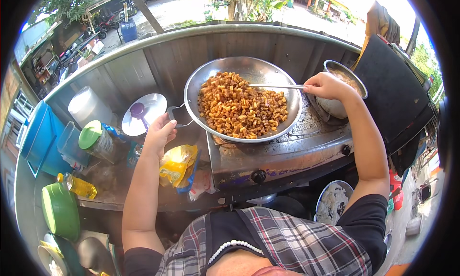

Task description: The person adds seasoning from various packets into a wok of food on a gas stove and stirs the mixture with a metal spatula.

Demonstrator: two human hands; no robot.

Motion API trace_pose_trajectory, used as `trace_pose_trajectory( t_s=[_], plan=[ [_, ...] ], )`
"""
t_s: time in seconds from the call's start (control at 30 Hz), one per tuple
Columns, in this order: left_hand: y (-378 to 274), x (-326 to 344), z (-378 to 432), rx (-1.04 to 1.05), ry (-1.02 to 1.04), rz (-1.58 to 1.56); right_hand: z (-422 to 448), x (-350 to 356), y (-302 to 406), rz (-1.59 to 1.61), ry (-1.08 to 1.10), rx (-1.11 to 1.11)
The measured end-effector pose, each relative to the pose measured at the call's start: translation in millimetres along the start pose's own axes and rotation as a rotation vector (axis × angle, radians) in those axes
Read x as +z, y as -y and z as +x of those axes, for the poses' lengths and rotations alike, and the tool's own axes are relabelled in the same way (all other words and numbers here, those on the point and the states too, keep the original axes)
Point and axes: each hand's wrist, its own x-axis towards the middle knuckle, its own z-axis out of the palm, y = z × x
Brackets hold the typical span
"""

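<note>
A wide metal wok (242, 135) sits on the left part of a metal gas stove (233, 161), heaped with small browned cubes of food (240, 105). My right hand (325, 86) grips the end of a metal utensil (276, 86) at the wok's right rim; the utensil's far end is hidden in the cubes. My left hand (161, 132) is beside the wok's left loop handle (172, 115), thumb and fingers near its dark grip; whether they close on it cannot be told. A white plate (154, 105) with a purple spoon (137, 110) lies beyond my left hand.
A pot (336, 105) with a bowl (363, 89) of pale liquid on it stands right of the wok. Left are a green-lidded jar (90, 135), an oil bottle (81, 187) and a blue container (46, 136). A yellow packet (178, 164) lies near the stove. A metal panel (172, 60) rises behind.
</note>
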Motion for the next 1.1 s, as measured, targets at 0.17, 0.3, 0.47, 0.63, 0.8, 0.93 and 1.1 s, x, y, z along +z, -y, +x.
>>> trace_pose_trajectory(
  t_s=[0.17,0.3,0.47,0.63,0.8,0.93,1.1],
  plan=[
    [4,-5,1,0.008,0.000,0.008,-66,-7,40,-0.163,-0.202,-0.099],
    [-1,-12,-1,-0.005,-0.039,-0.041,-119,-3,64,-0.310,-0.368,-0.150],
    [-6,-21,0,-0.022,-0.058,-0.066,-168,-27,88,-0.249,-0.364,0.026],
    [-2,-6,5,-0.027,0.005,0.001,-188,-35,115,-0.472,-0.266,0.087],
    [-1,-2,6,-0.003,0.036,0.039,-142,15,103,-0.651,-0.256,0.069],
    [-3,2,5,-0.012,0.031,0.049,-98,51,77,-0.699,-0.328,0.079],
    [-3,0,1,-0.012,0.015,0.069,-87,19,87,-0.634,-0.176,0.236]
  ],
)
